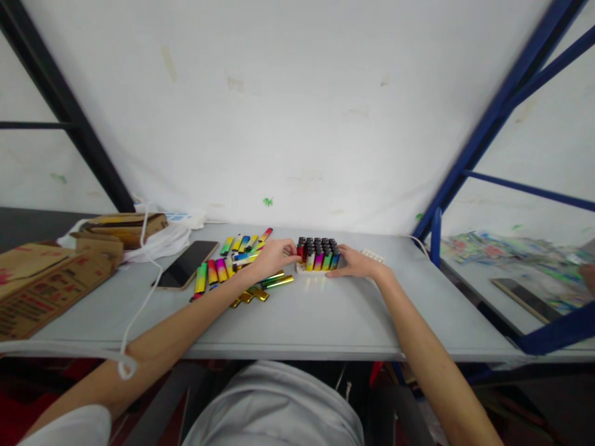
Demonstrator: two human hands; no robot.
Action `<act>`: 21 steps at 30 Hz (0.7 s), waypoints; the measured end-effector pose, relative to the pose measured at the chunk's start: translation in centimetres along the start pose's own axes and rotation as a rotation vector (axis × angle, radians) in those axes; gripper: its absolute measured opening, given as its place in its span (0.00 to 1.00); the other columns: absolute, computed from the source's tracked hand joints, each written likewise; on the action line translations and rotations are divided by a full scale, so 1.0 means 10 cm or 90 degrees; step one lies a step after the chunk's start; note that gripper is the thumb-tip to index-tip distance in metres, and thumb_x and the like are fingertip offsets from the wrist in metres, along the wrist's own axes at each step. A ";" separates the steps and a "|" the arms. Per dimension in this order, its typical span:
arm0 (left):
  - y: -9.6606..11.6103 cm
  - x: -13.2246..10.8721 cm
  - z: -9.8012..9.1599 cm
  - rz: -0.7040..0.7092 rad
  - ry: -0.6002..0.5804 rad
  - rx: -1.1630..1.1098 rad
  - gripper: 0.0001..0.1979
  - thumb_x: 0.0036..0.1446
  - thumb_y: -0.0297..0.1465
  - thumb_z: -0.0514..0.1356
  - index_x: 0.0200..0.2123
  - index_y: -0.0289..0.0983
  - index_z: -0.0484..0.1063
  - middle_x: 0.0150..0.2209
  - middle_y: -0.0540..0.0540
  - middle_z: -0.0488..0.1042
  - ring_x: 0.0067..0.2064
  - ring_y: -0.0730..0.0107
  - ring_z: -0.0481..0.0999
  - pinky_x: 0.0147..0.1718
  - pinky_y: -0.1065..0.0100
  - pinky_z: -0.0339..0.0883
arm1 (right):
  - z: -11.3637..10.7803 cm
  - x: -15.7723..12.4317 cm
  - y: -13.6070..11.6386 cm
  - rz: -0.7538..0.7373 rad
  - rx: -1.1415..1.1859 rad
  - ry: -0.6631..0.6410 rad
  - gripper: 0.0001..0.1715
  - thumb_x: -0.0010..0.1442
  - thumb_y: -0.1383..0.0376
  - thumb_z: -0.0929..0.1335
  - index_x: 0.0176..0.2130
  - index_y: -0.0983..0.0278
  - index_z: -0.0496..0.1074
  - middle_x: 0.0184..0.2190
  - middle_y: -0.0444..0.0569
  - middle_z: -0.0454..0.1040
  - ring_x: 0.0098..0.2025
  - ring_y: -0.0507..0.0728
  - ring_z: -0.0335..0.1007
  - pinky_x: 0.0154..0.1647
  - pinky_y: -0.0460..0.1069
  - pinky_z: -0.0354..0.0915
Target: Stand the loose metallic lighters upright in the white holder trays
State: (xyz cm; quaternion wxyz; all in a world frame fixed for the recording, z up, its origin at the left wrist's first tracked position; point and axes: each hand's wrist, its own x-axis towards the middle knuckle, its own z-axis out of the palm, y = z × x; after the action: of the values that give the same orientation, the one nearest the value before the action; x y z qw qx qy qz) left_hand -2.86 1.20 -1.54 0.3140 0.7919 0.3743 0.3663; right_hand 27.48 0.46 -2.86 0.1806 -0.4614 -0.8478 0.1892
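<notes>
Closely, both hands flank packed lighters — upright (black tops, colourful bodies).

Can make out no readable wording. On cardboard box, left of phone, see dark print, too blurred to decipher. On wall, beyond phone to right, see small green mark, unreadable.
</notes>
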 end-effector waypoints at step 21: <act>-0.31 0.10 -0.53 0.050 -0.155 0.281 0.10 0.55 0.39 0.65 0.36 0.42 0.82 0.40 0.43 0.82 0.46 0.58 0.78 0.51 0.64 0.68 | 0.01 0.01 0.04 -0.013 -0.006 -0.001 0.45 0.50 0.45 0.79 0.59 0.64 0.73 0.60 0.59 0.72 0.61 0.70 0.70 0.68 0.63 0.63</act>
State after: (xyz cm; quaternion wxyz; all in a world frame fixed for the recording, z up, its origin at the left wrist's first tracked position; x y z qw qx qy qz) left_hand -7.83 4.84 -0.71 0.1618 0.8935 0.3735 0.1895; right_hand 27.64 0.73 -3.11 0.1796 -0.4533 -0.8536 0.1834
